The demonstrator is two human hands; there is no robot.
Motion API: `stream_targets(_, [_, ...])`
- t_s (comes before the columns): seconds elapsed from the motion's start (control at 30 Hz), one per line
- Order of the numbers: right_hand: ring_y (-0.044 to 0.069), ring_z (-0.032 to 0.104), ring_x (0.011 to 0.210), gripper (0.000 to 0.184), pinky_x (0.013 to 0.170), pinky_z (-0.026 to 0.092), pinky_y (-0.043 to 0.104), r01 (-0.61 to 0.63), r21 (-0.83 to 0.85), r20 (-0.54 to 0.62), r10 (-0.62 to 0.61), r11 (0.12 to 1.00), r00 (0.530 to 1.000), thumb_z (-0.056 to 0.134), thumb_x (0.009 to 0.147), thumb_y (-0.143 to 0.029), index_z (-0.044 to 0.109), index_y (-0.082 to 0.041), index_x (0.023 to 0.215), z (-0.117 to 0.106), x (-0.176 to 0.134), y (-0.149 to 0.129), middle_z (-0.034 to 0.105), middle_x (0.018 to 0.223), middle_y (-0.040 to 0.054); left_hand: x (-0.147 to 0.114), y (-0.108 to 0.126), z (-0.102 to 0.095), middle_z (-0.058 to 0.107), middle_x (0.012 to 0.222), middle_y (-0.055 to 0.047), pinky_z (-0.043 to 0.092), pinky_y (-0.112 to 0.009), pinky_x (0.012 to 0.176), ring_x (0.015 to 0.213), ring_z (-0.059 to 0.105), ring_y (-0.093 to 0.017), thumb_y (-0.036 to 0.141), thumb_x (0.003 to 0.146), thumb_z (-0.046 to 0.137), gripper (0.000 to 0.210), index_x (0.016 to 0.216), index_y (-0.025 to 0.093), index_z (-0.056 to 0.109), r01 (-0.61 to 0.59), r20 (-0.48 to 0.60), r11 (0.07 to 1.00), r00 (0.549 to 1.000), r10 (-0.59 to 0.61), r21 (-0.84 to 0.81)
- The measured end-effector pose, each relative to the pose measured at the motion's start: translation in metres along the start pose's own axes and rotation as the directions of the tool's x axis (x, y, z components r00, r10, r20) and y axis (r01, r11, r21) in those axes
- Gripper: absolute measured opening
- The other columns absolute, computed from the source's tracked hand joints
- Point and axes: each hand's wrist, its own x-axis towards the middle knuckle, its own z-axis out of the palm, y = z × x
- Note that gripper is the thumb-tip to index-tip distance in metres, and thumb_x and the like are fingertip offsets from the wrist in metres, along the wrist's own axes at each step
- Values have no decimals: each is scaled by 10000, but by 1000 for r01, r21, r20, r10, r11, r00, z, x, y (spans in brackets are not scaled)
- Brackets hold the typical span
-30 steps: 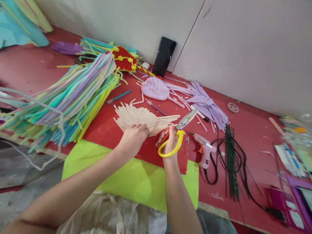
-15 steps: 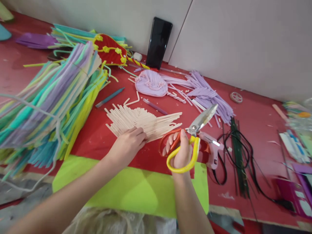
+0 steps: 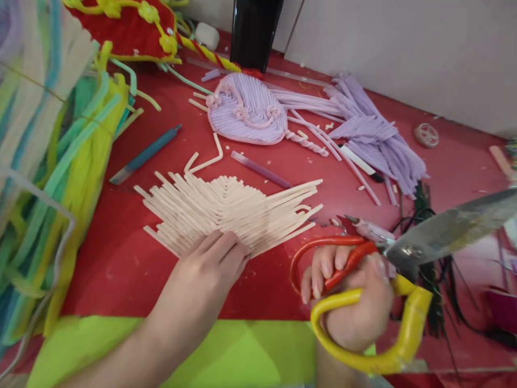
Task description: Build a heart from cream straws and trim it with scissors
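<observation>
Cream pipe cleaners [image 3: 230, 207], laid side by side in a V-patterned panel with uneven ends, lie on the red tabletop [image 3: 141, 291]. My left hand [image 3: 202, 280] rests at the panel's lower edge, its fingers bent together over the strips; the fingertips are partly hidden. To the right, my right hand [image 3: 359, 302] grips a pair of scissors [image 3: 407, 253] with one red and one yellow handle. Their blades point right, away from the panel, and look closed. Behind the panel lies an oval lilac pipe-cleaner piece [image 3: 250, 116] with pink trim.
Bundles of coloured pipe cleaners [image 3: 76, 205] crowd the left side. A blue pen [image 3: 147, 153] and a purple pen [image 3: 260, 168] flank the panel. Lilac pipe cleaners [image 3: 375, 134] spread at back right. A pink glue gun [image 3: 374, 231] lies behind the scissors. A black phone [image 3: 256, 32] leans on the wall.
My view has come closer to the table. The scissors have swung so the blades point further right, and my right hand has moved right with them. My left hand stays on the pipe cleaners.
</observation>
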Motion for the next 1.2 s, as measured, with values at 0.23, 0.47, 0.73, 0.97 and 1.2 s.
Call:
stream_targets(0.23, [63, 380, 324, 354, 252, 349, 166, -38, -18, 6, 38, 999, 999, 509, 856, -485, 485, -203, 644, 1, 0, 3, 442, 538, -60, 0, -1, -1, 601, 940, -48, 499, -355, 746, 846, 547, -192, 104, 947, 434, 209, 1014, 168, 622, 0, 10, 1000, 1000, 1, -29])
stream_targets(0.47, [67, 396, 319, 357, 242, 367, 175, -30, -9, 1, 30, 1000, 1000, 535, 846, -483, 505, -198, 633, 1, 1, 1, 459, 523, -57, 1, -1, 0, 604, 941, -47, 500, -357, 765, 859, 553, -190, 129, 959, 431, 196, 1023, 170, 612, 5, 13, 1000, 1000, -5, -17])
stream_targets(0.73, [65, 375, 311, 387, 246, 362, 180, -34, -51, -14, 33, 998, 999, 556, 836, -511, 464, -208, 614, 5, 1, 4, 421, 508, -62, 2, 0, 1, 612, 916, -40, 500, -334, 760, 818, 561, -169, 168, 968, 443, 182, 976, 187, 623, 15, -26, 1000, 1000, -15, -4])
stream_targets(0.97, [64, 380, 318, 360, 250, 356, 182, -31, -45, -13, 30, 999, 999, 551, 844, -497, 488, -215, 629, 4, 1, 6, 422, 516, -59, 5, 0, 2, 618, 902, -45, 506, -325, 755, 826, 574, -171, 166, 968, 435, 200, 947, 177, 634, 11, -43, 1000, 999, -11, -11])
stream_targets(1.2, [59, 384, 334, 351, 263, 367, 193, -34, -37, -14, 34, 999, 999, 560, 839, -504, 476, -220, 652, 4, 0, 8, 423, 554, -60, -2, 2, -4, 641, 973, -32, 513, -311, 799, 873, 602, -159, 165, 968, 448, 184, 1022, 194, 621, 10, -54, 997, 998, -14, -74])
